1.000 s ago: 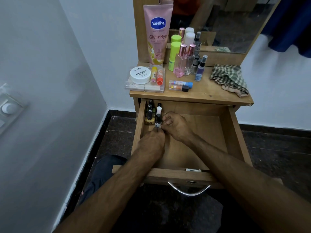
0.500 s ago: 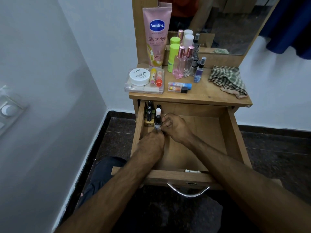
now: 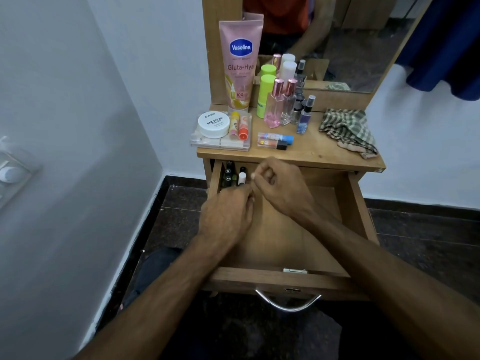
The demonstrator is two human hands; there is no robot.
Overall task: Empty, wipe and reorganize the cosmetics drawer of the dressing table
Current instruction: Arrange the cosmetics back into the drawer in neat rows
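Observation:
The wooden drawer (image 3: 285, 278) stands pulled out, its floor mostly bare. Several nail polish bottles (image 3: 228, 175) stand upright in its far left corner, one with a white cap (image 3: 242, 178). My left hand (image 3: 228, 211) lies over the front of that group with its fingertips hidden, so any grip is unclear. My right hand (image 3: 278, 185) hovers just right of the bottles, raised, with loosely curled fingers that hold nothing I can see.
On the table top (image 3: 311, 154) stand a Vaseline tube (image 3: 240, 63), a white jar (image 3: 213, 124) on a clear box, a green bottle (image 3: 266, 97), perfume bottles (image 3: 275, 105), two lip balms (image 3: 275, 140) and a checked cloth (image 3: 348, 131). A wall runs close on the left.
My right hand has lifted off the bottles and drawn slightly right. My left hand has slid forward over the front dark-capped bottle, which is now hidden.

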